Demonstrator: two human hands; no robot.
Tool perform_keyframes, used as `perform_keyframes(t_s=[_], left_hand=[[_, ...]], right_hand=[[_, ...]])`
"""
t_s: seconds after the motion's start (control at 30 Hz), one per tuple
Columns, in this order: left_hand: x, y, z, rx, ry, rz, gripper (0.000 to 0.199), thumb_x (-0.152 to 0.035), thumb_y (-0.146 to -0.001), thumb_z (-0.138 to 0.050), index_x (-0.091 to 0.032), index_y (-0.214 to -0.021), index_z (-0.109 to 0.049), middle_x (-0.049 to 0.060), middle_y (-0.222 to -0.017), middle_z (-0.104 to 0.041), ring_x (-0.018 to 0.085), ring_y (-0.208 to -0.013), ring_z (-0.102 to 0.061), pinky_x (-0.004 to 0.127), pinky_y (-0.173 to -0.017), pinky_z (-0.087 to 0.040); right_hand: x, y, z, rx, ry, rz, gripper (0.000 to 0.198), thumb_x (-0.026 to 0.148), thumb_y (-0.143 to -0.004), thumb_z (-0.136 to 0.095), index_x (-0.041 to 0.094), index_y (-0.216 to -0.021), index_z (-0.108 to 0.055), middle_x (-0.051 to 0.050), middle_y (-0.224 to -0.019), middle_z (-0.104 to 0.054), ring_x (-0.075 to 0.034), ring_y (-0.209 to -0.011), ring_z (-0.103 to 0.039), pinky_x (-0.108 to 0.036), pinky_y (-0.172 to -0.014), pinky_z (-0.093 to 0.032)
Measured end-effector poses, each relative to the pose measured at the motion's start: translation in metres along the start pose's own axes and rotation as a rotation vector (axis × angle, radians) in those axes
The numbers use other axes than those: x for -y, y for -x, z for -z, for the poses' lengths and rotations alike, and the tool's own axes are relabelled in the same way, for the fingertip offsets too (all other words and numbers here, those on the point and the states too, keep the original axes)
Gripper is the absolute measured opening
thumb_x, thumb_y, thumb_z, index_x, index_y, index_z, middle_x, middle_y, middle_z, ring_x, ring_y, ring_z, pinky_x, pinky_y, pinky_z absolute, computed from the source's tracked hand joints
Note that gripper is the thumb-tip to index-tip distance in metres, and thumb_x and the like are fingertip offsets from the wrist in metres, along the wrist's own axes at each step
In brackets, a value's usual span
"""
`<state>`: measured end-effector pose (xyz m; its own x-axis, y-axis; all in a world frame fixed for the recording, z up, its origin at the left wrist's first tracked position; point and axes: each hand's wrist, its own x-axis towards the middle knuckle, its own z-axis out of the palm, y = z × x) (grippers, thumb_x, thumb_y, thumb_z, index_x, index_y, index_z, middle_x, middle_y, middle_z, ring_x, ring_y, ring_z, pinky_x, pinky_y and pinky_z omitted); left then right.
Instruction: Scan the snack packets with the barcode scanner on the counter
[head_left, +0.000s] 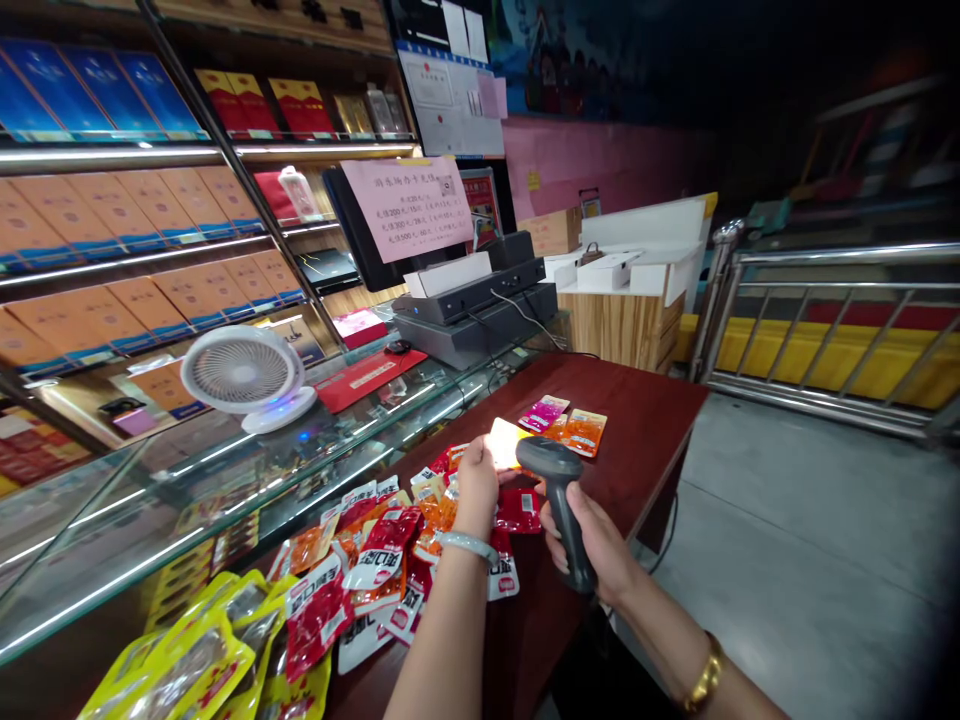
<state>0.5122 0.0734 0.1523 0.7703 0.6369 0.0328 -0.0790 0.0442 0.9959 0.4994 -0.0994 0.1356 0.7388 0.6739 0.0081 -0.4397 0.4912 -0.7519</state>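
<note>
so, our left grip (pixel 480 480) is pinching a small snack packet (pixel 504 442), and our right grip (pixel 604 550) is wrapped around the handle of a dark gray barcode scanner (pixel 559 480). the packet is up over the tabletop (pixel 637 400), right at the scanner's nose. we can't tell if the two touch.

to do this well, we think we should hold the packet nice and flat, so any black lines of a code don't bend. we should not cover those lines, and we should point the nose straight at them. if the shine is too strong, we could tip the packet a tiny bit or back the scanner off a little. we want to be steady, since a wobble could spoil the reading.

the packet looks so bright that it is almost all white, with a bit of yellow by the scanner. we can't read any words or see a code on it. past the scanner lie a pink packet (pixel 544 412) and an orange packet (pixel 586 432). closer to us is a messy heap of red and white pouches (pixel 319 615), with big yellow bags (pixel 187 660) next to it.
</note>
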Motion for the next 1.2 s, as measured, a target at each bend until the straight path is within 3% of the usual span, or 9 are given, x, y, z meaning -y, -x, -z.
perform_keyframes(t_s=[0.27,0.4,0.53,0.73,0.9,1.07,1.2], left_hand=[[-0.003,0.004,-0.003,-0.03,0.096,0.027,0.028,-0.029,-0.084,-0.053,-0.016,-0.108,-0.06,0.009,-0.1,-0.071,0.016,-0.074,-0.069,0.028,-0.063,-0.058],[-0.003,0.003,-0.004,-0.054,0.146,0.059,0.027,-0.034,-0.085,-0.057,-0.016,-0.104,-0.06,0.01,-0.102,-0.071,0.015,-0.075,-0.069,0.028,-0.065,-0.058],[-0.003,0.002,-0.005,0.046,0.257,0.067,0.04,-0.046,-0.083,-0.06,-0.015,-0.109,-0.058,0.011,-0.1,-0.072,0.016,-0.078,-0.071,0.029,-0.072,-0.057],[-0.003,0.003,-0.007,0.016,0.247,0.002,0.041,-0.042,-0.082,-0.062,-0.015,-0.113,-0.058,0.013,-0.104,-0.071,0.019,-0.081,-0.07,0.031,-0.071,-0.057],[-0.001,0.001,-0.004,0.075,0.28,0.074,0.036,-0.041,-0.084,-0.06,-0.017,-0.111,-0.057,0.01,-0.102,-0.071,0.016,-0.081,-0.071,0.03,-0.075,-0.056],[-0.013,0.009,-0.007,0.15,0.354,0.191,0.025,-0.025,-0.084,-0.059,-0.016,-0.108,-0.056,0.011,-0.103,-0.071,0.016,-0.083,-0.071,0.033,-0.083,-0.056],[-0.02,0.013,-0.017,0.147,0.344,0.271,0.02,-0.017,-0.085,-0.054,-0.016,-0.105,-0.056,0.008,-0.094,-0.071,0.014,-0.076,-0.07,0.032,-0.08,-0.058]], right_hand=[[-0.001,-0.002,0.0,-0.005,-0.009,-0.007,0.042,0.059,-0.091,-0.05,0.02,-0.107,-0.056,0.006,-0.062,-0.05,-0.007,-0.039,-0.043,-0.019,-0.036,-0.037],[0.001,-0.002,0.0,0.0,-0.007,-0.032,0.045,0.06,-0.09,-0.051,0.02,-0.108,-0.057,0.006,-0.061,-0.05,-0.006,-0.038,-0.043,-0.018,-0.036,-0.036],[0.002,-0.002,-0.001,0.01,-0.009,-0.049,0.047,0.061,-0.088,-0.053,0.019,-0.108,-0.058,0.005,-0.062,-0.051,-0.006,-0.037,-0.043,-0.018,-0.036,-0.037],[0.001,-0.002,0.0,0.004,-0.003,-0.027,0.045,0.062,-0.088,-0.053,0.02,-0.103,-0.058,0.006,-0.061,-0.051,-0.006,-0.037,-0.043,-0.018,-0.035,-0.036],[0.0,-0.003,0.0,-0.006,0.002,-0.032,0.047,0.063,-0.087,-0.054,0.02,-0.103,-0.057,0.006,-0.06,-0.051,-0.007,-0.036,-0.043,-0.019,-0.035,-0.037],[0.001,-0.005,-0.004,-0.044,-0.042,-0.023,0.048,0.065,-0.084,-0.057,0.02,-0.101,-0.057,0.007,-0.058,-0.051,-0.007,-0.036,-0.043,-0.018,-0.034,-0.036],[0.001,-0.005,-0.005,-0.074,-0.069,-0.006,0.048,0.065,-0.085,-0.056,0.02,-0.102,-0.055,0.007,-0.059,-0.053,-0.006,-0.035,-0.044,-0.017,-0.033,-0.035]])
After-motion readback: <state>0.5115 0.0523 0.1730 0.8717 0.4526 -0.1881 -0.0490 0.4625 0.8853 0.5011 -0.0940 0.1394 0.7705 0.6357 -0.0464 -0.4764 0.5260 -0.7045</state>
